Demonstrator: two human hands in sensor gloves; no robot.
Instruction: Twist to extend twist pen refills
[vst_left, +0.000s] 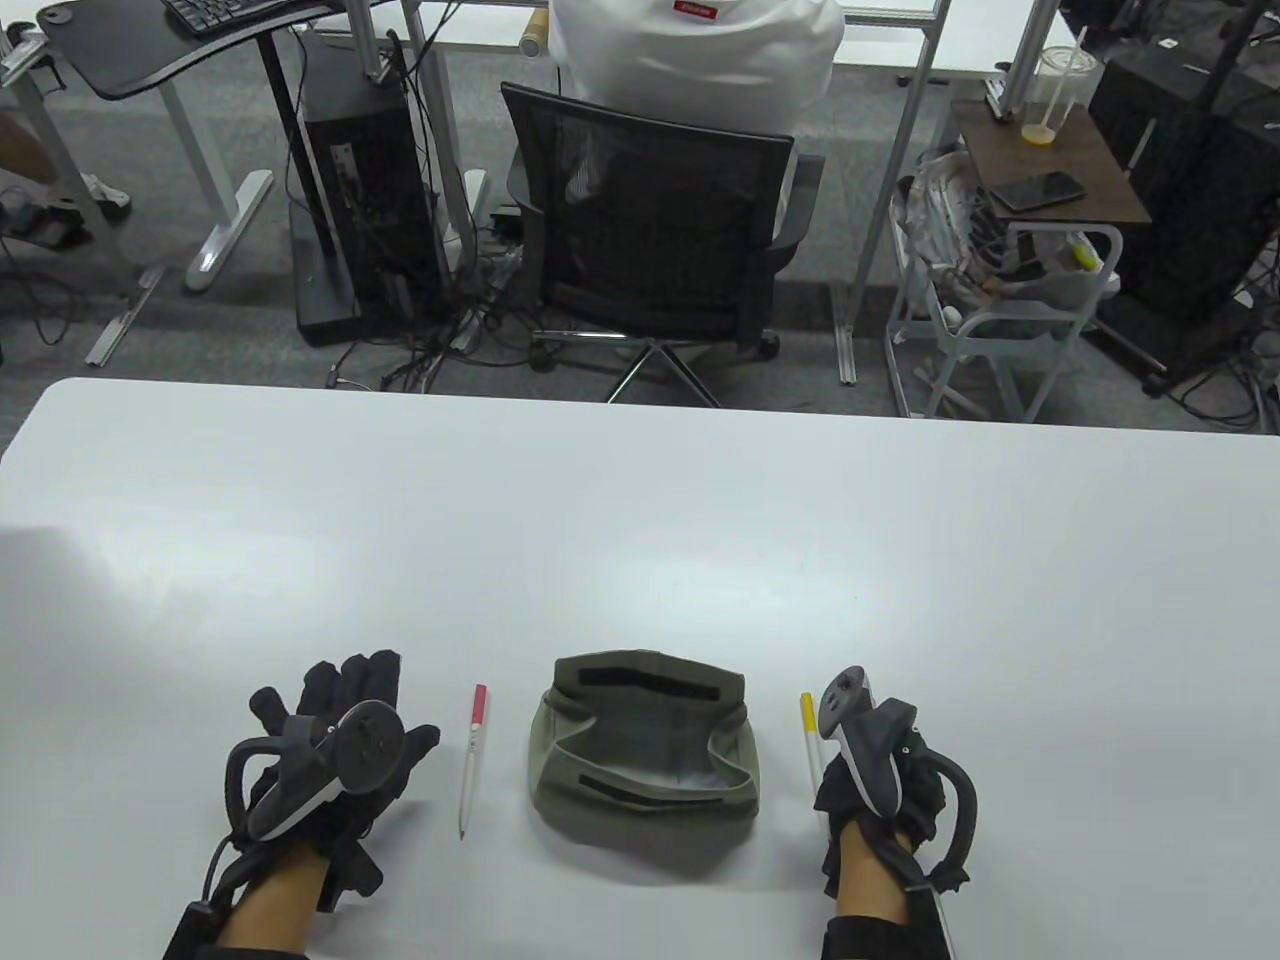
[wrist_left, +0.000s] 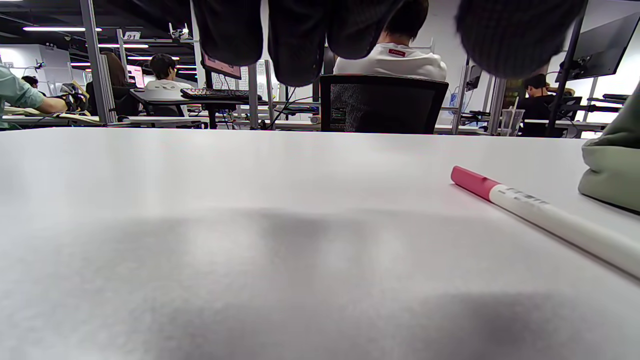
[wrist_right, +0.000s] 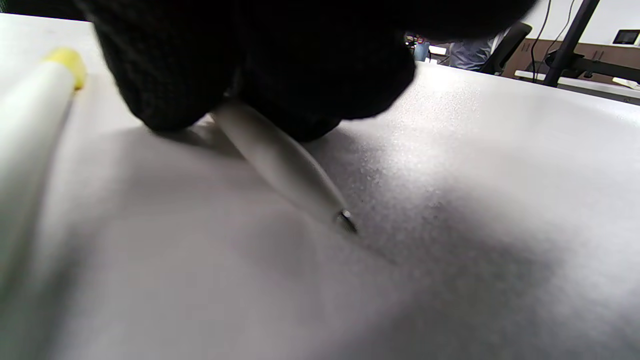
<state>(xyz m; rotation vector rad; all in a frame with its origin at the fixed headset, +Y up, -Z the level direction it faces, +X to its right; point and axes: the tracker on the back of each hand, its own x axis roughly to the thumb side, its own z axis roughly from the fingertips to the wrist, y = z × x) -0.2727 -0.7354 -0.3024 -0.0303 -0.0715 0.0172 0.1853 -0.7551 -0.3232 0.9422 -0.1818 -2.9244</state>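
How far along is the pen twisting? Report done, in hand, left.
Done: nothing evident; the olive fabric pouch lies mid-table. In hand: the right hand holds a white pen barrel, dark tip showing. Left: the pink-capped white pen lies untouched beside the resting left hand; the yellow-capped white pen lies beside the right hand.

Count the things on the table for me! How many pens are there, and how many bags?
Pens: 3 (pink-capped pen, yellow-capped pen, third pen under the right hand, hidden from above)
Pouch: 1
Total: 4
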